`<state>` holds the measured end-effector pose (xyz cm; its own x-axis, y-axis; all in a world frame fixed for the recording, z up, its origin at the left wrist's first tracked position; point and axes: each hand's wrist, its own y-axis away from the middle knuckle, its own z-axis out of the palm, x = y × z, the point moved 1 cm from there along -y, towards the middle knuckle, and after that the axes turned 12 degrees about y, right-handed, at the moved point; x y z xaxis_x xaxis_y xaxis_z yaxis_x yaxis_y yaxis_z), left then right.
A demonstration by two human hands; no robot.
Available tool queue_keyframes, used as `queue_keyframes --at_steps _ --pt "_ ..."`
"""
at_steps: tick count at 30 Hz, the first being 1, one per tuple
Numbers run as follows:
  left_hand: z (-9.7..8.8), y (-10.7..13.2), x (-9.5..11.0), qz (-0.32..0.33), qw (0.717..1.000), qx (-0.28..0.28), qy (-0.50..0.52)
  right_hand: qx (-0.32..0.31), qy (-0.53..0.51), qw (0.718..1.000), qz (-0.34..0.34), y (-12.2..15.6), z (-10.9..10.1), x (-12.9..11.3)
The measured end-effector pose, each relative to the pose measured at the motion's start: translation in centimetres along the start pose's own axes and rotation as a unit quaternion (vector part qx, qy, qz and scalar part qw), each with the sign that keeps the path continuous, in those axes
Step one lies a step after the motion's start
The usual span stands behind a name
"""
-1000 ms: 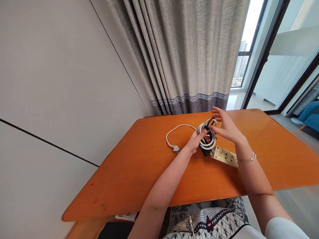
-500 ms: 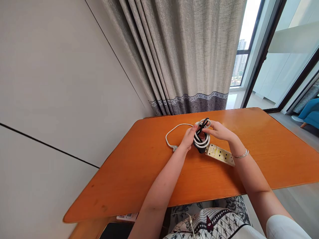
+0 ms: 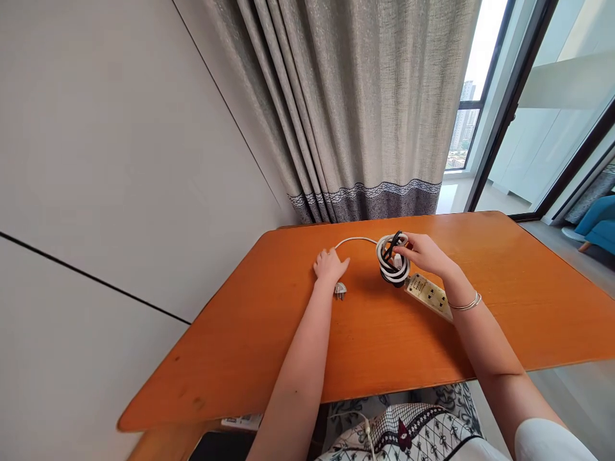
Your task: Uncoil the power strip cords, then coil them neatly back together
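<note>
A cream power strip lies on the orange wooden table. Its white cable is wound into a coil with a black strap across it. My right hand pinches the coil from the right side. A loose length of the white cable runs left to the plug on the table. My left hand rests on that loose cable just above the plug, fingers curled down over it.
A grey curtain hangs behind the table, with a pale wall at the left. Glass doors stand at the right. Patterned fabric lies on my lap below the table's near edge.
My left hand has left the coil and moved left onto the loose cable by the plug. My right hand has closed on the coil and holds it alone.
</note>
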<state>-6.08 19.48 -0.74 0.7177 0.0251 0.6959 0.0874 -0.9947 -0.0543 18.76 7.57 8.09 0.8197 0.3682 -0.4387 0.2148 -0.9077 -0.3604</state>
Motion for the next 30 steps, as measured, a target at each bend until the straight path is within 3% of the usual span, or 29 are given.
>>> queue_keyframes --at_steps 2,8,12,16,18,21,23,27,30 --pt "-0.3 -0.3 -1.3 -0.037 0.996 0.001 -0.086 -0.007 -0.022 1.000 -0.008 0.1 0.0 -0.2" --pt "-0.7 -1.1 -2.6 -0.025 0.997 -0.017 -0.072 -0.027 -0.069 0.997 -0.028 0.3 0.4 -1.5" --pt "-0.3 -1.2 -1.0 0.024 0.998 -0.049 -0.012 -0.022 -0.037 0.999 -0.030 0.4 0.8 -2.3" --pt "0.2 0.0 2.4 0.125 0.982 -0.113 0.082 0.015 0.014 0.999 -0.036 0.2 1.3 -2.5" --pt "0.3 1.4 4.2 0.191 0.957 -0.160 0.150 0.082 0.031 0.995 -0.057 0.1 1.3 -2.4" --pt "0.2 4.2 6.5 0.300 0.850 -0.299 0.312 0.166 0.070 0.982 -0.063 0.1 1.0 -2.0" --pt "0.0 5.8 7.6 0.313 0.803 -0.365 0.352 0.151 0.084 0.984 -0.044 0.2 0.6 -1.8" --pt "-0.4 6.9 8.4 0.267 0.785 -0.360 0.427 0.060 0.052 0.996 0.040 0.4 0.0 -1.2" --pt "-0.1 6.5 8.2 0.208 0.764 -0.356 0.496 0.077 -0.002 0.995 0.057 0.4 -0.1 -0.9"
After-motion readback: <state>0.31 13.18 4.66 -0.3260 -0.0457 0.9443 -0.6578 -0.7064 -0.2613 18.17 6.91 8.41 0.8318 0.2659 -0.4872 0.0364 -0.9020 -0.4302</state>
